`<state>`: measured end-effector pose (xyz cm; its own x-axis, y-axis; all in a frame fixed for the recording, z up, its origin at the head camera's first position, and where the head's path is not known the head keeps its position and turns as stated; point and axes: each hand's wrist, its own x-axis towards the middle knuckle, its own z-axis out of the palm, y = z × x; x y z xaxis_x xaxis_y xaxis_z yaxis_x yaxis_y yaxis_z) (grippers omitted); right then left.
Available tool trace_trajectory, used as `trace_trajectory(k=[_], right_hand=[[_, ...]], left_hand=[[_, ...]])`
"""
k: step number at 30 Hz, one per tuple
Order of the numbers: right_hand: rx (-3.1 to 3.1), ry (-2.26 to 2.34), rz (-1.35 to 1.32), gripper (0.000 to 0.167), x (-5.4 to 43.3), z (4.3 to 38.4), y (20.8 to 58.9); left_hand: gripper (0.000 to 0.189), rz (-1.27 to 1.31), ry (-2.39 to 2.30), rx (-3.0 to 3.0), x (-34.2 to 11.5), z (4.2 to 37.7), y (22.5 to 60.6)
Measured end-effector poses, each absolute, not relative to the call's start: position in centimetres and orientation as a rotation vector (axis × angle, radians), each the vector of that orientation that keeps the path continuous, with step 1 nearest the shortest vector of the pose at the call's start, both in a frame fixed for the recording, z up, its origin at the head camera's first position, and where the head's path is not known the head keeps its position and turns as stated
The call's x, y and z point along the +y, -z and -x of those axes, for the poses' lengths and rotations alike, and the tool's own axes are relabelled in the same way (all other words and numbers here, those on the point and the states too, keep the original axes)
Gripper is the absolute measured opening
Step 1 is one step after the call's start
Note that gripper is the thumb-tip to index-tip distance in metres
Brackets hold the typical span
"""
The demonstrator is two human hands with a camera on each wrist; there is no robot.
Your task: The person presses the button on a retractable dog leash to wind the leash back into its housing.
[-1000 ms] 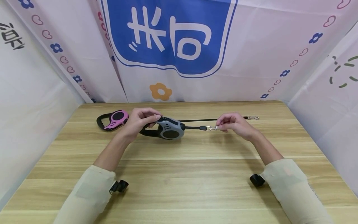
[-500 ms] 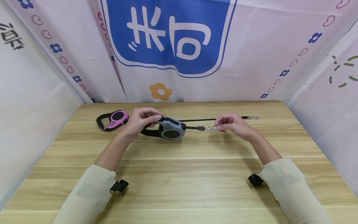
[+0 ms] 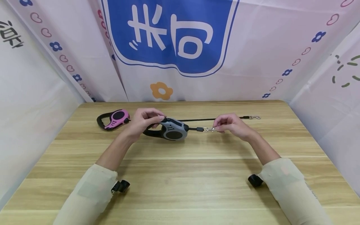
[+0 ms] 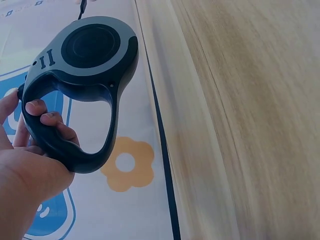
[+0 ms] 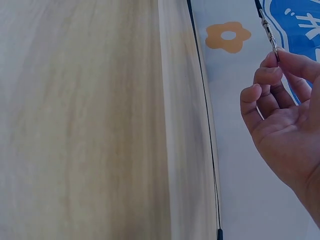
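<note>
A grey-and-black retractable dog leash [image 3: 173,131] is held above the table by my left hand [image 3: 142,122]. In the left wrist view the fingers of that hand [image 4: 40,150] curl through the loop of its black handle [image 4: 85,162], and the thumb lies at the handle's upper side. A short black strap [image 3: 194,128] comes out of the casing toward the right. My right hand [image 3: 233,125] pinches the end of the silver snap hook [image 3: 209,129] on that strap. The right wrist view shows the hook [image 5: 269,32] between thumb and index finger.
A pink-and-black retractable leash [image 3: 119,117] lies at the back left of the wooden table [image 3: 180,187]. Behind my hands its thin black cord [image 3: 197,120] stretches right to another snap hook [image 3: 255,117]. A printed cloth [image 3: 242,84] hangs along the back edge.
My right hand has moved slightly left with the snap hook, and the strap outside the casing has become shorter. The grey leash in my left hand has shifted a little right.
</note>
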<state>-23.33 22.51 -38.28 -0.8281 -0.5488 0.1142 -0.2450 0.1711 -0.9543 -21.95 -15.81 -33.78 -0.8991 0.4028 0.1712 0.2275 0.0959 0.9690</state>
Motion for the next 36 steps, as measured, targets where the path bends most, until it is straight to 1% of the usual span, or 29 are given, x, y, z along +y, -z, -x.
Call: trace_trajectory(k=[4, 22, 36], right_hand=[[2.195, 1.696, 0.759, 0.013, 22.3, 23.4, 38.2], [2.172, 1.699, 0.775, 0.011, 21.5, 23.4, 38.4], [2.157, 1.701, 0.774, 0.011, 21.2, 23.5, 38.6]], left_hand=[[0.022, -0.651, -1.915, 2.22, -15.7, 22.0, 33.8], [0.02, -0.664, -1.929, 2.21, -15.2, 22.0, 33.8], [0.013, -0.665, -1.951, 2.19, -15.0, 22.0, 33.9]])
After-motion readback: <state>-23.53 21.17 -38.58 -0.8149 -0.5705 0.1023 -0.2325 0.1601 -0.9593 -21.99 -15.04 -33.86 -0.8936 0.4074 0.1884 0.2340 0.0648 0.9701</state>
